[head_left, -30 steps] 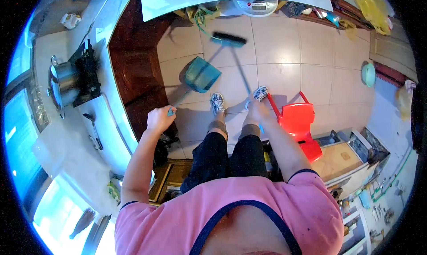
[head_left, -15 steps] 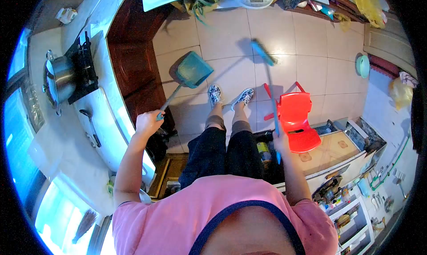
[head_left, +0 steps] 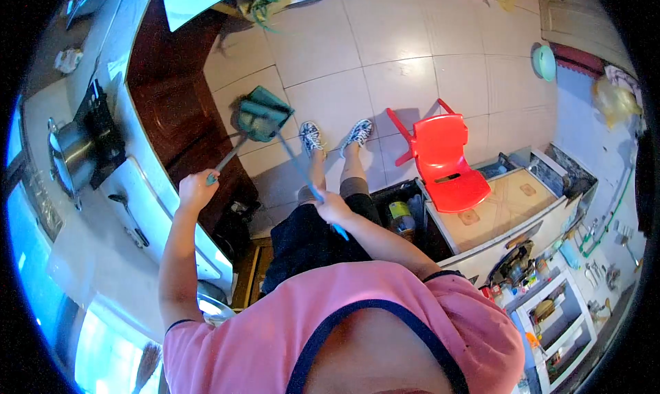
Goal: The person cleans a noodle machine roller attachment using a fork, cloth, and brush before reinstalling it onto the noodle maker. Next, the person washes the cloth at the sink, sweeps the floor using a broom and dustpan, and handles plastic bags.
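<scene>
My left hand is wrapped round the handle of a long-handled teal dustpan, whose pan is over the tiled floor ahead and left of my feet. A blue broom is in my right hand, gripped near the top of its handle. The handle slants forward and left across my lap. Its lower end meets the dustpan, where the bristles are hard to make out. Whether the broom rests inside the pan or just over it, I cannot tell.
A red plastic chair stands to my right, by a tan-topped cabinet. On the left, a metal pot sits on the stove beside a counter with a ladle. A light green basin leans at the far right wall.
My right hand has swung the broom from the right across to the left, bringing its head to the dustpan. The whole view has shifted a little.
</scene>
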`<state>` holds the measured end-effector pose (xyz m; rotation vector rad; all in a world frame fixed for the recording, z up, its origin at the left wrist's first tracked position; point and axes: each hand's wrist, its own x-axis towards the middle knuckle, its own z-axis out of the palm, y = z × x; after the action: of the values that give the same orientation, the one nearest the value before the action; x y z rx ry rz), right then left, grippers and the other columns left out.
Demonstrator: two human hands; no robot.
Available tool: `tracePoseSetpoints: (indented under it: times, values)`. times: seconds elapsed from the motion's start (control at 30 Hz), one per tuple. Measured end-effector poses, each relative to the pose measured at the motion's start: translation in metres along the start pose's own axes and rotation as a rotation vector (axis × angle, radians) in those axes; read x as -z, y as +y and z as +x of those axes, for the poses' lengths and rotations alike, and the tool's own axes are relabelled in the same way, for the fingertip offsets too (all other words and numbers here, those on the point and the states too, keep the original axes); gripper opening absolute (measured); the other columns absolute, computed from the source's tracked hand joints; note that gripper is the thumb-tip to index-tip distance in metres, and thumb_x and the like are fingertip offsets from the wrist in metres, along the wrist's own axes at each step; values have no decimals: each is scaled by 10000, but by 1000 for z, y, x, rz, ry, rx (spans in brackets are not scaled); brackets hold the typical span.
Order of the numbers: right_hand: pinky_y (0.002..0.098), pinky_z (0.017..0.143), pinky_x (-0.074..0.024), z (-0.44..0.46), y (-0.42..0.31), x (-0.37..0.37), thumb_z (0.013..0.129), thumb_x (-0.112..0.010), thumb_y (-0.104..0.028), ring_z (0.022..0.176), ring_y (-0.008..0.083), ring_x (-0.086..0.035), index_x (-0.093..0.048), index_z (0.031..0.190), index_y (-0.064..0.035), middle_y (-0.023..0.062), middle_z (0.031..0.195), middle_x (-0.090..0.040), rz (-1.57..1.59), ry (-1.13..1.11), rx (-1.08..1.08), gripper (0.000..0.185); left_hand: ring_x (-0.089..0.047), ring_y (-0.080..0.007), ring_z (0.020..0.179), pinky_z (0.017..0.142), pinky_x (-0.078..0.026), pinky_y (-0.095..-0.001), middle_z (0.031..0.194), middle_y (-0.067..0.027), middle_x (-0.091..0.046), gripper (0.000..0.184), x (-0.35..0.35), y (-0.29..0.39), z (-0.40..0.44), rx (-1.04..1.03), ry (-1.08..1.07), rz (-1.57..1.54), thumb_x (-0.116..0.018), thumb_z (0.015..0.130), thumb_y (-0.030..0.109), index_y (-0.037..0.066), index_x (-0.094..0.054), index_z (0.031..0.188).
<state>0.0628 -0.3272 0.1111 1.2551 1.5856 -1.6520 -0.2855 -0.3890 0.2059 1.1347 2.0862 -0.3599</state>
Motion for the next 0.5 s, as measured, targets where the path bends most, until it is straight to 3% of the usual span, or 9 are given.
tracePoseSetpoints:
  times: [0.03,0.13,0.27,0.33,0.37,0.47,0.5]
  values:
    - [408,731,-485,-19,-25,18,807,-483,-168,828,353,-606,-349,1329,-190,245,909,-599,156,-159,-145,539,-615,-291,690,641,-491,-386,771,-118,-642,234,-3,-3,-2,-6,29,-12,-626,699,246,170,-647,919]
    - [405,722,-490,-57,-11,34,824,-481,-200,817,344,-611,-353,1328,-192,257,921,-592,123,-94,-77,521,-614,-295,695,641,-491,-381,780,-119,-643,229,-14,-16,-18,-43,49,-80,-628,699,217,160,-648,919]
    - [314,455,-461,-91,36,89,826,-496,-99,503,170,-542,-340,1343,-212,87,702,-567,210,143,-198,552,-615,-308,700,642,-491,-397,784,-128,-639,234,-39,-21,-46,3,63,-156,-616,709,199,163,-650,938]
    - [257,329,-354,-83,63,118,873,-458,-93,373,100,-402,-278,1369,-265,-10,559,-429,488,254,-299,555,-615,-314,703,648,-492,-404,785,-129,-639,232,-47,-20,-60,24,66,-165,-612,718,203,173,-652,945]
    - [257,329,-354,-72,82,134,873,-458,-93,373,100,-402,-278,1369,-265,-10,559,-429,485,252,-299,555,-616,-313,705,648,-493,-401,786,-129,-639,228,-53,-21,-67,75,72,-191,-615,721,207,178,-653,944]
    - [249,296,-310,-17,130,181,885,-415,-104,349,96,-368,-379,1265,-217,-22,507,-367,627,617,-158,399,-621,-306,705,640,-497,-390,780,-122,-639,217,-74,-26,-87,142,107,-238,-632,728,215,186,-654,942]
    - [251,297,-313,1,134,198,882,-413,-107,356,96,-373,-406,1219,-199,-20,511,-374,766,641,-157,350,-620,-309,706,640,-497,-392,778,-123,-639,214,-80,-26,-94,147,116,-270,-628,733,214,187,-653,943]
